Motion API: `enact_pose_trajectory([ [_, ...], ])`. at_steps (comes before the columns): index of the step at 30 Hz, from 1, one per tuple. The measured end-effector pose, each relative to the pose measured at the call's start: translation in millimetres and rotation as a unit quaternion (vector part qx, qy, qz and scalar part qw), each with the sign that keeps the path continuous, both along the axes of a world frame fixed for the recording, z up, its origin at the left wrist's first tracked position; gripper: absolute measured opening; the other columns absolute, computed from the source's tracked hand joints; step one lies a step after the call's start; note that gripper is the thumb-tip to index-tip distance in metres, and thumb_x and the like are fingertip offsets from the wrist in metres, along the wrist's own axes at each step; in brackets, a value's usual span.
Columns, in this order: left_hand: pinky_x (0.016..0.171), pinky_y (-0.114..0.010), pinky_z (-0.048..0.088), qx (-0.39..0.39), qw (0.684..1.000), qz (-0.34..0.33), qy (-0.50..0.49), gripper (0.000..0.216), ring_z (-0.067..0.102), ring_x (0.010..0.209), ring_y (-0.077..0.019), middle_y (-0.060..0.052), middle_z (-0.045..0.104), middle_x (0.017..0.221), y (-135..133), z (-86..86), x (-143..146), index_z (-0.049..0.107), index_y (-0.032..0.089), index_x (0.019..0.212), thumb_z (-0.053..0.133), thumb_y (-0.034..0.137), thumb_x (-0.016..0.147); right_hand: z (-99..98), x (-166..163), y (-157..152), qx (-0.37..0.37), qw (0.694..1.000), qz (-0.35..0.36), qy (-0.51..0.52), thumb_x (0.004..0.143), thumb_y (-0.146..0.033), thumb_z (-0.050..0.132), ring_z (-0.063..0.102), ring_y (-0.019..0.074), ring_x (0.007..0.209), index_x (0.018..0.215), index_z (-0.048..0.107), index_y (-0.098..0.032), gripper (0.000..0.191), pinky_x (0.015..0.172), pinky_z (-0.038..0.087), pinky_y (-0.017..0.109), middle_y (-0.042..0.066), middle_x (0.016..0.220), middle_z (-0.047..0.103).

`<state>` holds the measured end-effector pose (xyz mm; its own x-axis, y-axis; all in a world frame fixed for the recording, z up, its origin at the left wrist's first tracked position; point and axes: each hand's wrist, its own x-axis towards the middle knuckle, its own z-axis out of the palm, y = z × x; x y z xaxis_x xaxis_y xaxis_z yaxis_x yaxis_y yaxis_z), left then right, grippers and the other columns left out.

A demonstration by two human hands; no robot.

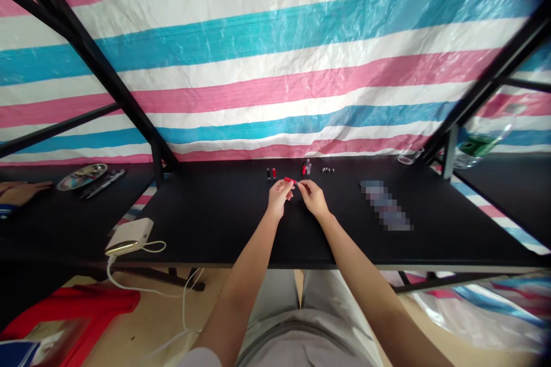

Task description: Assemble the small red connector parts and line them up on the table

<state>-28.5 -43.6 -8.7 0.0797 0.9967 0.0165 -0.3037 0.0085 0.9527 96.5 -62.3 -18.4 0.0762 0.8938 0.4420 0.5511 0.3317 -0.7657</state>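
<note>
My left hand point(280, 195) pinches a small red pen-like piece point(289, 180) above the black table. Close beside it, the fingers of my right hand point(313, 198) are closed at the piece's darker right end; its exact kind is too small to make out. Just beyond my left hand stand a short black tube point(268, 174) and a short red tube point(274, 173). Farther back, another red piece point(303, 168) stands by clear pieces point(309, 167). Several tiny shiny parts point(328, 170) are lined up to the right of these.
A blurred-out flat object point(385, 205) lies right on the table point(206, 200). A clear cup point(411, 155) is at the back right, a white box with cables point(131, 235) front left. On the left table, another person's hand point(26, 192) is near a plate point(81, 176) and pens point(103, 183).
</note>
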Motion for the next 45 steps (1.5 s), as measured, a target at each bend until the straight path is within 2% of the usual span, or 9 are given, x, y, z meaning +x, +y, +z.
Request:
enact_pose_trajectory([
  [5,0.042,-0.018,0.030,-0.009,1.000,0.017,0.003,0.037,0.042,0.045,-0.0023,-0.001,0.056,0.068,1,1.6,-2,0.056,0.013,0.079,0.067,0.044,0.062,-1.4,0,2,0.013,1.000,0.002,-0.008,0.081,-0.040,0.046,0.055,0.0130,0.070,0.100,0.055,-0.019,0.030,0.069,0.045,0.025,0.005,0.090,0.060],
  [11,0.042,-0.018,0.030,0.004,0.999,0.027,0.028,0.036,0.043,0.045,-0.0030,-0.001,0.057,0.067,0,1.6,-1,0.055,0.013,0.080,0.067,0.042,0.062,0.0,2,2,0.017,0.997,0.002,-0.078,0.081,-0.035,0.047,0.054,0.0130,0.071,0.091,0.060,-0.020,0.022,0.068,0.043,0.025,0.004,0.089,0.059],
  [15,0.043,-0.018,0.032,0.006,0.994,0.089,0.057,0.030,0.045,0.046,-0.0042,-0.002,0.058,0.068,3,-3.4,-1,0.053,0.013,0.081,0.064,0.038,0.066,-1.7,6,6,-0.030,0.987,-0.081,-0.136,0.076,-0.028,0.050,0.055,0.0158,0.077,0.083,0.060,-0.019,0.015,0.071,0.040,0.027,0.003,0.079,0.059],
  [18,0.049,-0.019,0.038,0.043,0.986,0.117,0.114,0.024,0.052,0.057,-0.0081,-0.004,0.059,0.073,4,-8.7,0,0.054,0.014,0.081,0.061,0.034,0.069,-1.6,12,12,-0.087,0.979,-0.158,-0.098,0.076,-0.028,0.050,0.057,0.0150,0.074,0.083,0.058,-0.020,0.014,0.070,0.039,0.026,0.001,0.074,0.061],
  [21,0.057,-0.021,0.042,0.098,0.969,0.090,0.210,0.018,0.055,0.063,-0.0101,-0.004,0.061,0.075,5,-11.4,6,0.057,0.015,0.079,0.060,0.030,0.070,2.3,21,21,-0.140,0.968,-0.198,-0.065,0.075,-0.030,0.050,0.058,0.0147,0.073,0.083,0.058,-0.021,0.014,0.070,0.039,0.025,0.000,0.077,0.064],
  [25,0.062,-0.023,0.042,0.126,0.939,0.041,0.317,0.009,0.056,0.063,-0.0108,-0.002,0.062,0.072,17,-10.3,17,0.059,0.016,0.074,0.060,0.023,0.069,9.4,29,36,-0.183,0.958,-0.202,-0.088,0.075,-0.029,0.052,0.060,0.0165,0.079,0.081,0.058,-0.021,0.012,0.071,0.038,0.027,0.001,0.080,0.066],
  [29,0.064,-0.024,0.041,0.150,0.910,0.060,0.382,0.006,0.055,0.063,-0.0118,-0.001,0.062,0.070,38,-10.7,31,0.059,0.017,0.073,0.060,0.022,0.069,9.9,31,51,-0.205,0.950,-0.195,-0.128,0.076,-0.029,0.052,0.060,0.0175,0.082,0.083,0.059,-0.021,0.012,0.074,0.037,0.029,0.002,0.083,0.066],
  [35,0.064,-0.025,0.040,0.153,0.892,0.065,0.421,0.005,0.055,0.064,-0.0128,-0.002,0.063,0.070,64,-16.1,47,0.059,0.018,0.073,0.060,0.021,0.070,1.6,33,63,-0.208,0.942,-0.185,-0.185,0.078,-0.028,0.051,0.059,0.0191,0.086,0.085,0.060,-0.020,0.014,0.076,0.037,0.031,0.005,0.089,0.066],
  [45,0.071,-0.030,0.039,0.173,0.806,0.076,0.561,0.008,0.055,0.079,-0.0197,-0.006,0.062,0.079,70,-18.0,52,0.059,0.018,0.079,0.056,0.024,0.074,-2.5,34,69,-0.224,0.939,-0.187,-0.182,0.078,-0.032,0.051,0.059,0.0190,0.086,0.086,0.060,-0.021,0.016,0.076,0.038,0.030,0.005,0.086,0.065],
])
